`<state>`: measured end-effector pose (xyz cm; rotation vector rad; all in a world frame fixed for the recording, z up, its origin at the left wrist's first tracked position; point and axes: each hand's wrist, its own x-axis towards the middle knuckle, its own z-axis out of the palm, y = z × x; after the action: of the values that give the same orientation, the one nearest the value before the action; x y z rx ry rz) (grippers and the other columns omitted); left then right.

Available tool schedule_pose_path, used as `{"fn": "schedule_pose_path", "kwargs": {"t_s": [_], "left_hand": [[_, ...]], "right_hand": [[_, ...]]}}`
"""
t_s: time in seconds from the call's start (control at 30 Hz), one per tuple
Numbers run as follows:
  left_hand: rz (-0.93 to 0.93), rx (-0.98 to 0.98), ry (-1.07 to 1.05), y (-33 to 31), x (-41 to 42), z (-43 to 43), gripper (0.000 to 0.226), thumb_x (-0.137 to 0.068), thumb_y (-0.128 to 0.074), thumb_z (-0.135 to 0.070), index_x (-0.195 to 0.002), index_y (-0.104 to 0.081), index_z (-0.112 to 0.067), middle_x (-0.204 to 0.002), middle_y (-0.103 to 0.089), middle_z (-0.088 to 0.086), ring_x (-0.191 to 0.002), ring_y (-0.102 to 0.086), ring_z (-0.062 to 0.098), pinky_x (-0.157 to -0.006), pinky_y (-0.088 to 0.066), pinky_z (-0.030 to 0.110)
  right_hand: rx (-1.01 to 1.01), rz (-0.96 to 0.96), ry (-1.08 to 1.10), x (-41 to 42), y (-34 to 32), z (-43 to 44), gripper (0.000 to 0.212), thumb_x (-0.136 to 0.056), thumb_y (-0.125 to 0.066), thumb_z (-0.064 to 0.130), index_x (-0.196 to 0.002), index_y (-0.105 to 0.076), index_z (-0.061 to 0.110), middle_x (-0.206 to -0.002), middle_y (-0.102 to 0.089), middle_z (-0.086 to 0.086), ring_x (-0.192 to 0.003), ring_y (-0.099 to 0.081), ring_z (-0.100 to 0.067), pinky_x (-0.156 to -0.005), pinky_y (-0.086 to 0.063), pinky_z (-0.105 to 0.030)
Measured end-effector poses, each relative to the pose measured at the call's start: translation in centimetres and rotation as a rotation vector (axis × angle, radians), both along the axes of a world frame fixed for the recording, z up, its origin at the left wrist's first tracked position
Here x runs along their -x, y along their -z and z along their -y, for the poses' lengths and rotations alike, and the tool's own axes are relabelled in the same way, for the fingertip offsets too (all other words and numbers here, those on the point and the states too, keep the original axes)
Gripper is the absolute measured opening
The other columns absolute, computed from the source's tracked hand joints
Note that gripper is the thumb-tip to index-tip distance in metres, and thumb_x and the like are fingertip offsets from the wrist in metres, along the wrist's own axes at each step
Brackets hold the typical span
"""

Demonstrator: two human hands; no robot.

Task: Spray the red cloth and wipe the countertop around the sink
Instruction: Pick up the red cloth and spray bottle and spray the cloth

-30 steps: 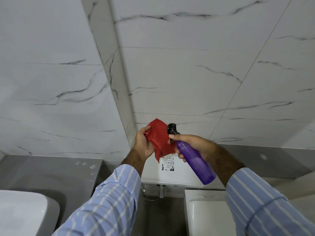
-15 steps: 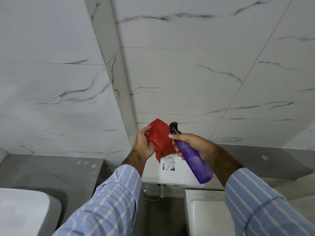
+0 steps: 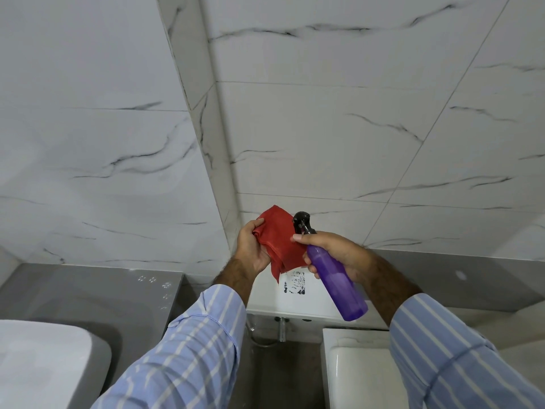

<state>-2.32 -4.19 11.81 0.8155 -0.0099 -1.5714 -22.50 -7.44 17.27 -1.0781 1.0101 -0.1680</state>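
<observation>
Both hands are occupied: my left hand (image 3: 253, 249) closed on the limp, light red cloth (image 3: 280, 240), bunched at its edge, my right hand (image 3: 333, 252) wrapped round the purple spray bottle (image 3: 339, 284) at its 3 o'clock, grey worktop (image 3: 88, 293) far below at 8 o'clock.

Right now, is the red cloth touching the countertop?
No, the left hand holds the red cloth in the air beside the spray bottle, above the grey countertop.

Bare grey countertop (image 3: 88, 293) lies open beside sink (image 3: 44, 358).
</observation>
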Motion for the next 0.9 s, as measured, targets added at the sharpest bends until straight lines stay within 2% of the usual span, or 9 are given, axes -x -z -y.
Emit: {"fn": "schedule_pose_path", "kwargs": {"t_s": [0.07, 0.17, 0.3, 0.37, 0.5, 0.63, 0.73, 0.8, 0.9], "left_hand": [[-0.01, -0.008, -0.011, 0.1, 0.0, -0.1, 0.037, -0.097, -0.048, -0.024, -0.125, -0.059, -0.003, -0.109, -0.066, 0.019, -0.1, -0.064, 0.032, -0.118, -0.039, 0.049], [-0.004, -0.017, -0.019, 0.1, -0.1, -0.3, 0.031, -0.097, -0.048, -0.024, -0.117, -0.062, -0.004, -0.105, -0.065, 0.016, -0.095, -0.064, 0.03, -0.111, -0.043, 0.047], [-0.012, -0.033, -0.027, 0.1, -0.2, -0.4, 0.033, -0.096, -0.05, -0.024, -0.123, -0.057, -0.006, -0.108, -0.064, 0.017, -0.11, -0.059, 0.033, -0.12, -0.036, 0.049], [-0.017, -0.041, -0.031, 0.1, -0.3, -0.4, 0.034, -0.096, -0.05, -0.024, -0.124, -0.056, -0.007, -0.108, -0.064, 0.016, -0.117, -0.054, 0.033, -0.122, -0.034, 0.05], [-0.013, -0.038, -0.031, 0.2, -0.2, -0.5, 0.033, -0.096, -0.05, -0.025, -0.124, -0.057, -0.007, -0.105, -0.065, 0.015, -0.106, -0.06, 0.031, -0.121, -0.035, 0.048], [-0.015, -0.018, -0.021, 0.0, -0.2, -0.7, 0.035, -0.096, -0.05, -0.025, -0.123, -0.058, -0.005, -0.105, -0.067, 0.017, -0.1, -0.064, 0.032, -0.115, -0.042, 0.048], [-0.011, -0.009, -0.022, -0.1, -0.2, -0.9, 0.033, -0.096, -0.049, -0.025, -0.122, -0.059, -0.005, -0.104, -0.066, 0.017, -0.095, -0.064, 0.031, -0.117, -0.04, 0.048], [-0.003, -0.011, -0.021, -0.3, -0.1, -1.0, 0.03, -0.097, -0.049, -0.024, -0.115, -0.063, -0.004, -0.102, -0.067, 0.016, -0.093, -0.065, 0.03, -0.108, -0.047, 0.046], [-0.003, -0.015, -0.022, -0.7, 0.0, -1.2, 0.029, -0.097, -0.049, -0.024, -0.112, -0.063, -0.004, -0.102, -0.067, 0.016, -0.091, -0.066, 0.03, -0.096, -0.051, 0.044]], "right_hand": [[-0.004, -0.011, -0.021, -0.1, -0.2, -0.3, 0.052, -0.065, -0.094, 0.051, -0.095, -0.075, 0.014, -0.079, -0.069, -0.011, -0.059, -0.064, -0.02, -0.057, -0.055, -0.03], [-0.033, -0.026, -0.027, -0.2, -0.4, -0.6, 0.042, -0.068, -0.093, 0.048, -0.083, -0.071, 0.015, -0.077, -0.068, -0.009, -0.058, -0.062, -0.019, -0.056, -0.054, -0.029], [-0.107, -0.02, -0.099, -0.1, -0.7, -0.9, 0.051, -0.072, -0.091, 0.05, -0.105, -0.079, 0.013, -0.077, -0.067, -0.009, -0.06, -0.063, -0.019, -0.056, -0.055, -0.029], [-0.123, -0.036, -0.131, -0.1, -0.7, -1.0, 0.049, -0.071, -0.092, 0.049, -0.101, -0.078, 0.012, -0.078, -0.068, -0.01, -0.059, -0.063, -0.019, -0.056, -0.055, -0.029], [-0.123, -0.067, -0.13, -0.3, -0.8, -1.2, 0.043, -0.067, -0.095, 0.047, -0.085, -0.073, 0.014, -0.077, -0.069, -0.009, -0.059, -0.064, -0.019, -0.057, -0.056, -0.029], [-0.105, -0.045, -0.065, 0.0, -0.5, -1.1, 0.065, -0.061, -0.097, 0.048, -0.109, -0.078, 0.01, -0.077, -0.069, -0.011, -0.059, -0.064, -0.02, -0.055, -0.056, -0.03], [-0.099, -0.048, -0.071, -0.1, -0.6, -1.1, 0.047, -0.065, -0.095, 0.046, -0.092, -0.076, 0.012, -0.077, -0.069, -0.01, -0.058, -0.064, -0.019, -0.056, -0.056, -0.029], [-0.087, -0.048, -0.034, -0.2, -0.6, -1.1, 0.04, -0.067, -0.094, 0.046, -0.082, -0.073, 0.015, -0.075, -0.069, -0.009, -0.057, -0.063, -0.018, -0.055, -0.055, -0.028], [-0.071, -0.031, 0.01, -0.2, -0.2, -0.8, 0.047, -0.068, -0.093, 0.048, -0.096, -0.077, 0.014, -0.076, -0.069, -0.009, -0.057, -0.063, -0.018, -0.055, -0.055, -0.028]]}}
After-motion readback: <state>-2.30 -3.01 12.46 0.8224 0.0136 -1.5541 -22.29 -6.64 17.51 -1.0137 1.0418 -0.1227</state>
